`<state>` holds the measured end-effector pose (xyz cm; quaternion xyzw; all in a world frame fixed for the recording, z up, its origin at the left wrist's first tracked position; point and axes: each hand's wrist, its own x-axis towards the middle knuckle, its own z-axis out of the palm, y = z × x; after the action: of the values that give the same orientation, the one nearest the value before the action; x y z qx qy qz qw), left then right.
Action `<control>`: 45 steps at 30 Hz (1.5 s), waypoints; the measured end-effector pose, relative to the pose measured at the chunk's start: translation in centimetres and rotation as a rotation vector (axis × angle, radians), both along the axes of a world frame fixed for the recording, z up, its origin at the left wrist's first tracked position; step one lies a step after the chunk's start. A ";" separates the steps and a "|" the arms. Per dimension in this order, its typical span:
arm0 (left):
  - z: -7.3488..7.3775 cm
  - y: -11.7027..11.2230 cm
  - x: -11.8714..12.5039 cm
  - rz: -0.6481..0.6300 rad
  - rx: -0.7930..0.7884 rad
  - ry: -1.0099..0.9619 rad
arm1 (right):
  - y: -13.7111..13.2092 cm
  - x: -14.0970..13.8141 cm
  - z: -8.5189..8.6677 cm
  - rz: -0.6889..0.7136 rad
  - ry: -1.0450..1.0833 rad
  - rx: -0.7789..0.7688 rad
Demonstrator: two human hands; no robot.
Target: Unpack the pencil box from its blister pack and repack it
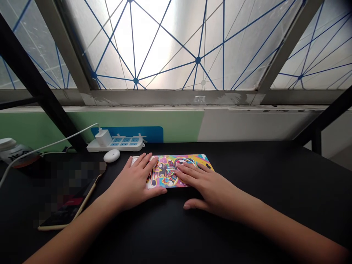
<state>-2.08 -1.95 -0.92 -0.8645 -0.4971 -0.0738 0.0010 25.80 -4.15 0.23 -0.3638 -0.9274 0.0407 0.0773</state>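
A flat, brightly coloured card-like package printed with a cartoon bear lies lengthwise across the black desk. On its left end rests my left hand, fingers stretched out and the thumb along the near edge. My right hand lies flat over the right half, fingers extended and the thumb spread apart on the desk surface. Both palms face down, and neither hand grips anything. Parts of the printed picture are hidden under my fingers.
A white power strip with a plugged-in charger stands at the back left, its cable crossing left. Nearby are a white earbud case, a tablet-like device and a bottle. Dark metal bars flank the desk.
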 end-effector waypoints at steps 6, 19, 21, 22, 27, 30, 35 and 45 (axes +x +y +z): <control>0.3 0.0 0.2 0.024 -0.025 0.019 | 0.3 3.2 2.0 -0.060 -0.059 -0.116; -0.5 0.0 -0.2 -0.017 0.018 0.019 | 0.7 -0.2 -0.9 -0.098 0.000 0.186; -0.5 0.1 -0.4 -0.014 0.014 0.019 | 0.5 -1.1 -1.4 -0.066 -0.020 0.140; -0.5 0.1 -0.4 -0.010 0.011 0.016 | 0.5 -1.0 -1.2 -0.062 -0.028 0.108; -0.2 0.2 -0.6 -0.012 0.002 0.004 | 1.1 3.1 1.6 -0.087 -0.032 -0.040; 0.0 0.2 -0.6 -0.025 -0.007 0.007 | 1.6 5.4 2.7 -0.131 -0.043 -0.056; -0.1 0.3 -0.7 -0.043 -0.017 0.037 | 1.5 3.3 1.2 -0.168 -0.060 0.096; 0.3 0.4 -1.0 -0.024 -0.052 0.024 | 1.8 2.7 -1.0 -0.004 -0.041 0.034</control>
<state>-3.08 -1.51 -0.64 -0.8710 -0.4884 -0.0506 -0.0165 28.49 -2.33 -0.79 -0.3651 -0.9286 0.0172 0.0646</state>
